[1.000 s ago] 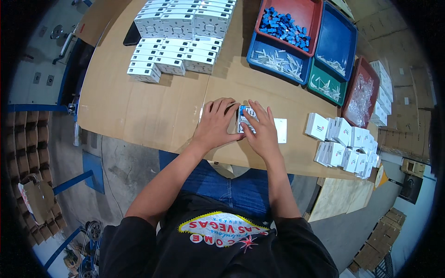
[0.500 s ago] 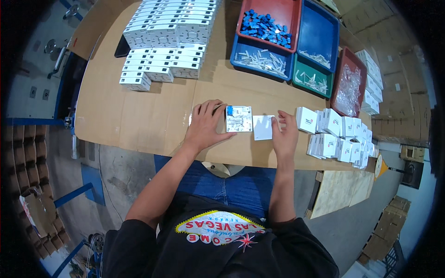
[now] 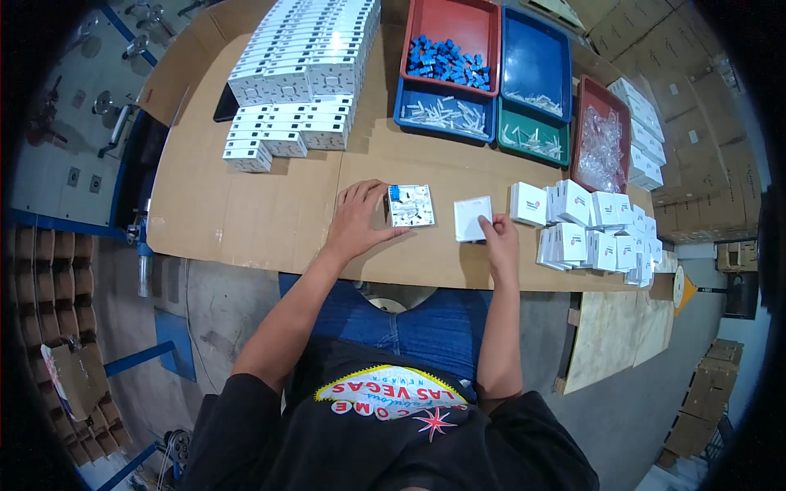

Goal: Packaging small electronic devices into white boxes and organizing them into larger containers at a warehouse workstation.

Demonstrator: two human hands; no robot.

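My right hand (image 3: 501, 244) pinches a flat white square panel (image 3: 472, 219) by its lower right edge, thumb on its face, tilted above the cardboard. Left of it lies a white square electrical module (image 3: 411, 205), its inner side up, with a small blue block (image 3: 395, 193) at its upper left corner. My left hand (image 3: 359, 219) curves around the module's left side. Its thumb rests along the lower edge and its fingertips are at the upper left corner. Finer details inside the module are too small to tell.
Stacked white modules (image 3: 299, 82) stand at the far left. Trays hold blue blocks (image 3: 450, 64), slim clear pieces (image 3: 446, 116) and clear plastic parts (image 3: 602, 147). Small white boxes (image 3: 573, 245) crowd the right side. A dark flat object (image 3: 225, 105) lies beside the stacks.
My right hand has lifted the white panel and moved it right, away from the module. The left hand stays at the module. The whole view has shifted slightly.
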